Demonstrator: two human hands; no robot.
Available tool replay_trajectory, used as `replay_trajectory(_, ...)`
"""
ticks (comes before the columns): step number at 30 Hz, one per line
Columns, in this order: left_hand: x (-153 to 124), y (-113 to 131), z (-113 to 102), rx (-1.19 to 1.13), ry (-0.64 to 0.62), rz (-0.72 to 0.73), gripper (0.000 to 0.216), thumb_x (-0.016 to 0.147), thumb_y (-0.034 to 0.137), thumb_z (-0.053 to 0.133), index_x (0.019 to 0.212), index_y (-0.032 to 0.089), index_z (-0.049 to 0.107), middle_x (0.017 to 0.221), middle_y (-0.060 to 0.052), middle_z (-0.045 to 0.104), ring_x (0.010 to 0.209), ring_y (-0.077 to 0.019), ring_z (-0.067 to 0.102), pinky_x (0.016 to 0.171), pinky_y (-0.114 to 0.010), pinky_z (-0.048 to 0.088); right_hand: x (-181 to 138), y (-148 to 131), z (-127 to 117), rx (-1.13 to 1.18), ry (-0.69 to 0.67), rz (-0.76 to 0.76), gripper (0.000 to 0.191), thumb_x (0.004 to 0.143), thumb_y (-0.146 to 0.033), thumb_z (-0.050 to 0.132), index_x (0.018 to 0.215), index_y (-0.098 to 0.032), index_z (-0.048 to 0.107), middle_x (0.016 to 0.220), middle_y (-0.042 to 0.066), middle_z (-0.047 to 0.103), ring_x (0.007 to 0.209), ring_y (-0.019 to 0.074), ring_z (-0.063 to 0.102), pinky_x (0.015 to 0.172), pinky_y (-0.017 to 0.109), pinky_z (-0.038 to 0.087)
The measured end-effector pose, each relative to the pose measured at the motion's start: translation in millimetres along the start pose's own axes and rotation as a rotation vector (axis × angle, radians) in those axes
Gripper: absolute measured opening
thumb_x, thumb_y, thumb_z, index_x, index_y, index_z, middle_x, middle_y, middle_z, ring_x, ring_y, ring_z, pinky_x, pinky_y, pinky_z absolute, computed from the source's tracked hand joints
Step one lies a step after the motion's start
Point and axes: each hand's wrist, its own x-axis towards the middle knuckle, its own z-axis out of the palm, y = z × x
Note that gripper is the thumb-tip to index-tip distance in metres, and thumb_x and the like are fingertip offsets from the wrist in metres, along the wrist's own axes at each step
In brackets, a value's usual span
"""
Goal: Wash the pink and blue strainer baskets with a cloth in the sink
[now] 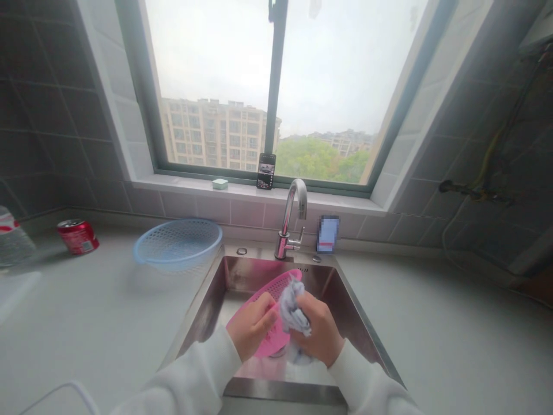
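Observation:
Over the steel sink [358,328], my left hand [253,325] is closed on the near side of a pink plastic basket [272,340] with a perforated wall. The basket is tilted inside the sink. My right hand [319,325] grips a bunched, whitish-grey cloth [294,308] and holds it against or just over the basket's right side; I cannot tell whether they touch. Part of the cloth hangs below my right hand. Behind the basket rises a chrome faucet [296,207], its spout curving toward the right.
A light blue perforated basket [179,245] rests on the counter left of the sink. Further left stand a red can [78,236] and a clear bottle [12,239]. A phone [265,171] and a pale green block [220,184] sit on the windowsill. A blurred-out upright item [328,233] leans behind the sink.

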Motion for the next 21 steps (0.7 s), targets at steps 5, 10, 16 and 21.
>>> replay_trajectory(5, 0, -1, -1, -0.034, -0.053, -0.02, 0.076, 0.085, 0.09, 0.023, 0.091, 0.02, 0.05, 0.075, -0.002, 0.061, 0.069, -0.021, 0.058, 0.064, -0.031, 0.038, 3, 6, 1, 0.043, 0.019, 0.109, 0.017, 0.069, -0.019, 0.061, 0.085, -0.024, 0.057, 0.079, 0.002, 0.065, 0.067, 0.0201, 0.061, 0.062, 0.029, 0.046)
replay_trajectory(10, -3, 4, 0, -0.058, -0.074, -0.009, 0.072, 0.085, 0.089, 0.028, 0.091, 0.02, 0.05, 0.075, -0.001, 0.06, 0.068, -0.02, 0.055, 0.062, -0.03, 0.038, 5, 23, -9, -0.002, 0.151, 0.241, 0.01, 0.075, -0.022, 0.057, 0.085, -0.024, 0.055, 0.072, 0.001, 0.063, 0.062, 0.0193, 0.06, 0.06, 0.029, 0.045)
replay_trajectory(16, -1, 4, -2, -0.008, -0.03, 0.027, 0.071, 0.089, 0.085, 0.024, 0.09, 0.02, 0.051, 0.081, -0.003, 0.061, 0.076, -0.0219, 0.057, 0.07, -0.032, 0.039, 0, -6, -1, 0.059, -0.057, -0.088, 0.012, 0.071, -0.024, 0.063, 0.075, -0.024, 0.052, 0.073, 0.001, 0.06, 0.064, 0.0181, 0.056, 0.058, 0.028, 0.042)
replay_trajectory(21, -3, 5, -4, -0.007, -0.06, -0.004, 0.071, 0.087, 0.087, 0.025, 0.091, 0.021, 0.05, 0.077, -0.001, 0.058, 0.071, -0.0203, 0.055, 0.065, -0.03, 0.036, 4, 23, -10, 0.052, 0.152, 0.228, 0.023, 0.071, -0.02, 0.061, 0.093, -0.024, 0.059, 0.081, 0.003, 0.067, 0.069, 0.0214, 0.063, 0.064, 0.031, 0.048)
